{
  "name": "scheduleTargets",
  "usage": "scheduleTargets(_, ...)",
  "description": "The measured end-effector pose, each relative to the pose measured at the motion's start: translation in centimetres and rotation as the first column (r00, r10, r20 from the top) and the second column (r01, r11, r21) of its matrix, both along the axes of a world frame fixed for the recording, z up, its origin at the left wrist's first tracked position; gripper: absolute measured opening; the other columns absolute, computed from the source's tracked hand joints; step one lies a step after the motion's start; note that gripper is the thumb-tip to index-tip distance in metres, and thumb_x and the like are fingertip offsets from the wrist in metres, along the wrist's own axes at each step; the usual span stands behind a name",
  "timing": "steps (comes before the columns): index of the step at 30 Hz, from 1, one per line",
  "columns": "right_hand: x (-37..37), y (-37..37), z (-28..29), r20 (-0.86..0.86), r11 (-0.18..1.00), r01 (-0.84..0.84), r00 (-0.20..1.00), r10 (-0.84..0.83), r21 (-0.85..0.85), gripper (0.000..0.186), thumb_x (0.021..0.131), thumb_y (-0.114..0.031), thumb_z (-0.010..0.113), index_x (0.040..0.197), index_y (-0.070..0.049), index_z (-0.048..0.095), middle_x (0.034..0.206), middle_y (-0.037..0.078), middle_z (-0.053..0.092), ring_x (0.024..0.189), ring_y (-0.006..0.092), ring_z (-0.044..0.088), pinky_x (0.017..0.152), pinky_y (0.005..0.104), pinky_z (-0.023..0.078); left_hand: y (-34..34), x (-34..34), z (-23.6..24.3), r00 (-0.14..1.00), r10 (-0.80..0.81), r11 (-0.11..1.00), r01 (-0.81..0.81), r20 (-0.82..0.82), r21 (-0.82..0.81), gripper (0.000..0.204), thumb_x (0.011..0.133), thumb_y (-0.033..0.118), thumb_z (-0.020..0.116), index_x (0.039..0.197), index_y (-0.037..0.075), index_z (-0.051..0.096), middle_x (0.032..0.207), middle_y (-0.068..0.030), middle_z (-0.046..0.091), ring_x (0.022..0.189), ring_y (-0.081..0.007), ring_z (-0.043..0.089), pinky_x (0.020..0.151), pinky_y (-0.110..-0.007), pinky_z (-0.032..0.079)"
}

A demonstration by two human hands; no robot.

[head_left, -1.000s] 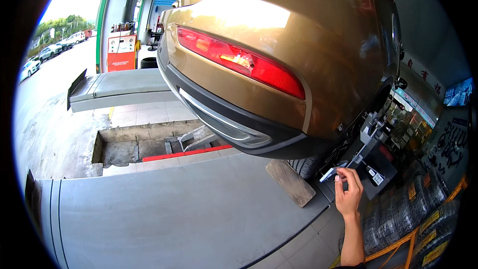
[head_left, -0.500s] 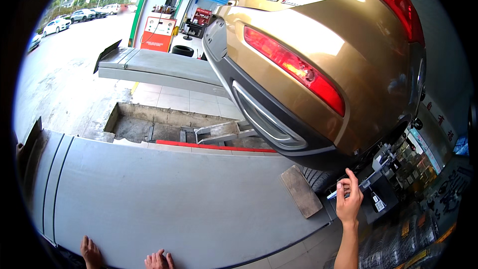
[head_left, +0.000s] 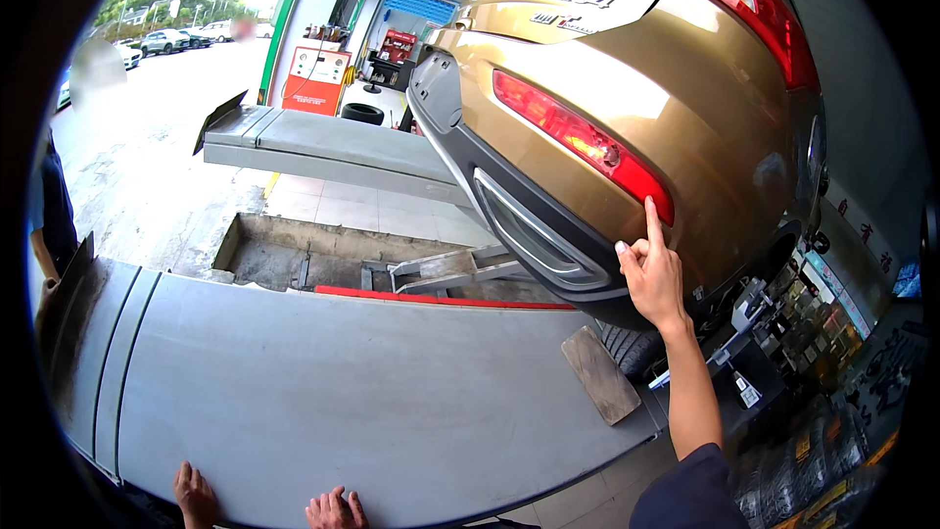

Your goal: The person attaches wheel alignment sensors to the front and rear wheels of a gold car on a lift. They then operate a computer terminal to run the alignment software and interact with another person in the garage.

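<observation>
With its index finger stretched out, my right hand [head_left: 654, 279] points at the lower end of the long red rear lamp [head_left: 587, 135] on a gold car [head_left: 749, 152]. The fingertip overlaps the lamp's lower edge; I cannot tell whether it touches. The thumb stands apart and the other fingers curl in with nothing in them. At the lower edge, my left hand [head_left: 335, 509] rests its fingers on the grey lift platform [head_left: 362, 392], holding nothing. Left of it, another hand [head_left: 195, 496], apparently a co-worker's, lies on the same platform.
A wooden block [head_left: 599, 375] lies against the rear tyre [head_left: 632, 347]. Beside the wheel is a metal clamp device [head_left: 754, 306]. Beyond the platform lie a floor pit [head_left: 294, 253] and a second platform [head_left: 343, 152]. Someone in dark clothes [head_left: 59, 201] stands at the left edge.
My right hand has moved up and a little left, from beside the wheel to the red lamp, its index finger now straighter. A person has come into view at the left edge.
</observation>
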State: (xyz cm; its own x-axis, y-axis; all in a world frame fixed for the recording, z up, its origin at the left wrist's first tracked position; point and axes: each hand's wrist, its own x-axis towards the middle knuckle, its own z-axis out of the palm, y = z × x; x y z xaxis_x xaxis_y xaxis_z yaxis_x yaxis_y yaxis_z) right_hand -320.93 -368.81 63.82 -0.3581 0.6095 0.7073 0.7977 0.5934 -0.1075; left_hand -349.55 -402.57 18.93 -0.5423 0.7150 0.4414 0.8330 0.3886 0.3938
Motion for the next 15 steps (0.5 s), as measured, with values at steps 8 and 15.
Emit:
scheduleTargets(8, -3.9, -0.5, 2.0, 0.010, 0.995, 0.026, 1.000, -0.027, 0.091, 0.070, 0.099, -0.021, 0.066, 0.158, 0.003, 0.038, 0.063, 0.009, 0.066, 0.057, 0.0276, 0.066, 0.063, 0.0404, 0.052, 0.0, 0.5, 3.7, 1.000, 0.006, 0.995, -0.007, 0.004, 0.102, 0.025, 0.098, 0.033, 0.066, 0.088, 0.010, 0.070, 0.079, -0.0154, 0.068, 0.071, -0.0365, 0.064, 0.073, -0.051, 0.052)
scheduleTargets(15, -5.5, 1.3, 3.3, 0.047, 0.980, 0.087, 0.994, -0.097, 0.181, 0.063, 0.100, -0.027, 0.067, 0.153, 0.002, 0.047, 0.071, 0.012, 0.073, 0.066, 0.0326, 0.071, 0.066, 0.0449, 0.054, -1.3, 1.1, 0.0, 0.950, -0.094, 0.991, 0.120, 0.298, -0.068, 0.038, 0.095, 0.027, 0.070, 0.127, 0.006, 0.068, 0.122, -0.0228, 0.067, 0.112, -0.0447, 0.062, 0.096, -0.060, 0.049)
